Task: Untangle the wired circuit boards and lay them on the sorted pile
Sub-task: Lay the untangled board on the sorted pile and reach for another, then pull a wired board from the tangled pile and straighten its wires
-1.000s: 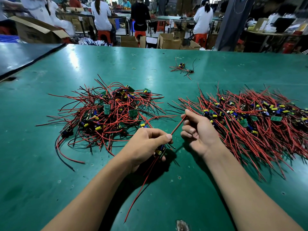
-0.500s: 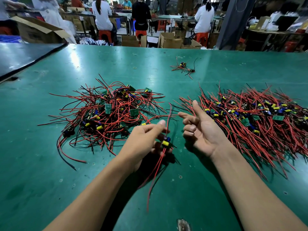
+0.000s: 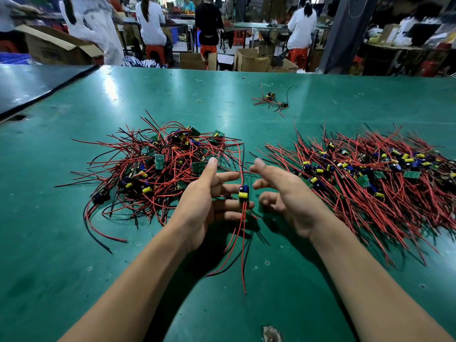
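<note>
Green matting covers the table [image 3: 74,267] that fills most of the frame, and both bare forearms reach in from the lower edge toward its middle. At centre, the left hand [image 3: 204,206] is spread wide, thumb raised and fingers [image 3: 227,177] straight and fanned toward the right. One small circuit board [image 3: 243,193] with a yellow and a blue part stands at their tips, touching them. Its red wires [image 3: 243,255] hang from it toward the lower centre, and a thin lead rises from its top edge. Just right of the board, apart from it, the right hand [image 3: 291,201] is blurred, thumb up and fingers loosely bent with a narrow spread, holding nothing. Left of centre, behind the left hand, lies the tangled heap [image 3: 160,166] of boards with red and black wires looping every way. At the right of the frame the sorted pile [image 3: 370,183] lies with its red wires roughly parallel, near the right wrist. A small bunch [image 3: 271,99] of wired boards sits alone at upper centre, with a pale rubber band [image 3: 199,101] to its left. A dark table [image 3: 37,82] adjoins at upper left. Across the top, cardboard boxes [image 3: 251,60] stand on the floor and people in white sit on red stools [image 3: 155,51].
</note>
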Tool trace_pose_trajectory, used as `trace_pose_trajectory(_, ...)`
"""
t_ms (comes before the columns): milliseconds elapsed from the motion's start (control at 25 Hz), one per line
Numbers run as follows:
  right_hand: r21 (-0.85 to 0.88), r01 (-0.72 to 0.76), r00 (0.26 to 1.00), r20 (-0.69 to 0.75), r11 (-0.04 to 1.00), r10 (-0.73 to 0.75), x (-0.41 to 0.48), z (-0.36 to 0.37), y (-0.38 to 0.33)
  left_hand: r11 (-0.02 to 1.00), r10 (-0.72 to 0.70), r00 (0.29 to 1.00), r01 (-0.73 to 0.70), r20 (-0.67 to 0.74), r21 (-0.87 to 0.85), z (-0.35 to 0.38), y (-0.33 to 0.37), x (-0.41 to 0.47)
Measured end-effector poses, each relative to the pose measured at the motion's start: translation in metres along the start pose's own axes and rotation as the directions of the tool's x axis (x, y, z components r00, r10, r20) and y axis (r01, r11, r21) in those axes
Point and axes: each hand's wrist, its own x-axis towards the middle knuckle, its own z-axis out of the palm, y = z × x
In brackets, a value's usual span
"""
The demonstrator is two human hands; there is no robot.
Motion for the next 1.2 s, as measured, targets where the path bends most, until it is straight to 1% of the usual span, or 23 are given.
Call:
trace_pose_trajectory(80, -0.192, 0.075, 0.996, 0.072, 0.978, -0.062, -0.003, 0.005, 0.004, 0.999, 0.009, 1.0, -0.009, 0.003, 0.041, -0.002, -0.001, 0.002)
trace_pose_trajectory(120, -0.258, 0.108, 0.993, 0.07, 0.96, -0.093, -0.004, 0.006, 0.006, 0.997, 0.019, 1.0, -0.02, 0.009, 0.076, -0.003, 0.0, 0.002)
trace_pose_trajectory(200, -0.377, 0.154, 0.987, 0.007, 0.913, -0.163, -0.003, 0.005, 0.008, 0.98, 0.058, 0.998, -0.063, 0.028, 0.188, -0.004, 0.0, 0.001)
trace_pose_trajectory(240, -0.386, 0.156, 0.983, -0.029, 0.909, -0.181, -0.002, 0.004, 0.008, 0.966, 0.085, 0.996, -0.09, 0.03, 0.243, -0.004, -0.001, 0.001)
trace_pose_trajectory(280, -0.343, 0.144, 0.983, -0.06, 0.928, -0.174, -0.001, 0.001, 0.007, 0.95, 0.119, 0.993, -0.118, 0.015, 0.288, -0.005, -0.002, 0.001)
trace_pose_trajectory(360, -0.222, 0.118, 0.975, -0.158, 0.968, -0.156, 0.002, -0.007, 0.003, 0.907, 0.231, 0.97, -0.187, -0.075, 0.377, -0.008, -0.003, 0.001)
trace_pose_trajectory(400, -0.211, 0.127, 0.955, -0.237, 0.969, -0.177, 0.004, -0.016, 0.0, 0.857, 0.313, 0.941, -0.219, -0.132, 0.466, -0.012, -0.004, 0.001)
trace_pose_trajectory(440, -0.256, 0.136, 0.921, -0.322, 0.957, -0.217, 0.005, -0.026, -0.003, 0.78, 0.395, 0.903, -0.233, -0.17, 0.58, -0.015, -0.005, 0.002)
trace_pose_trajectory(520, -0.431, 0.126, 0.835, -0.441, 0.894, -0.33, 0.007, -0.046, -0.007, 0.615, 0.492, 0.853, -0.197, -0.176, 0.763, -0.019, -0.007, 0.001)
trace_pose_trajectory(560, -0.526, 0.102, 0.801, -0.46, 0.844, -0.383, 0.006, -0.053, -0.009, 0.56, 0.505, 0.848, -0.181, -0.16, 0.808, -0.019, -0.007, 0.0)
trace_pose_trajectory(600, -0.62, 0.057, 0.783, -0.458, 0.782, -0.42, 0.004, -0.057, -0.011, 0.523, 0.504, 0.853, -0.175, -0.137, 0.834, -0.019, -0.009, 0.0)
trace_pose_trajectory(640, -0.709, -0.003, 0.78, -0.443, 0.705, -0.442, 0.002, -0.06, -0.01, 0.492, 0.498, 0.86, -0.174, -0.112, 0.853, -0.018, -0.011, 0.001)
trace_pose_trajectory(680, -0.778, -0.063, 0.792, -0.42, 0.625, -0.443, 0.003, -0.062, -0.007, 0.461, 0.491, 0.866, -0.172, -0.088, 0.871, -0.019, -0.013, 0.003)
trace_pose_trajectory(760, -0.852, -0.149, 0.814, -0.394, 0.501, -0.428, 0.004, -0.061, -0.001, 0.387, 0.484, 0.874, -0.165, -0.047, 0.907, -0.02, -0.016, 0.006)
trace_pose_trajectory(800, -0.866, -0.169, 0.81, -0.395, 0.471, -0.434, 0.005, -0.06, 0.001, 0.346, 0.487, 0.873, -0.161, -0.03, 0.924, -0.02, -0.017, 0.007)
trace_pose_trajectory(880, -0.877, -0.17, 0.787, -0.395, 0.449, -0.473, 0.006, -0.06, 0.004, 0.29, 0.497, 0.867, -0.161, -0.005, 0.943, -0.02, -0.019, 0.007)
trace_pose_trajectory(960, -0.883, -0.141, 0.763, -0.385, 0.449, -0.519, 0.006, -0.058, 0.004, 0.278, 0.509, 0.861, -0.172, 0.007, 0.945, -0.019, -0.02, 0.008)
trace_pose_trajectory(1040, -0.882, -0.068, 0.745, -0.356, 0.467, -0.564, 0.006, -0.055, 0.004, 0.321, 0.526, 0.85, -0.195, -0.004, 0.927, -0.02, -0.02, 0.007)
trace_pose_trajectory(1080, -0.879, -0.003, 0.748, -0.319, 0.477, -0.582, 0.006, -0.051, 0.003, 0.353, 0.54, 0.841, -0.212, -0.014, 0.911, -0.02, -0.019, 0.007)
trace_pose_trajectory(1120, -0.875, 0.078, 0.762, -0.257, 0.478, -0.594, 0.006, -0.046, 0.003, 0.38, 0.559, 0.829, -0.232, -0.023, 0.895, -0.019, -0.019, 0.007)
trace_pose_trajectory(1200, -0.863, 0.231, 0.808, -0.088, 0.45, -0.582, 0.005, -0.034, 0.005, 0.437, 0.594, 0.804, -0.275, -0.045, 0.856, -0.018, -0.017, 0.007)
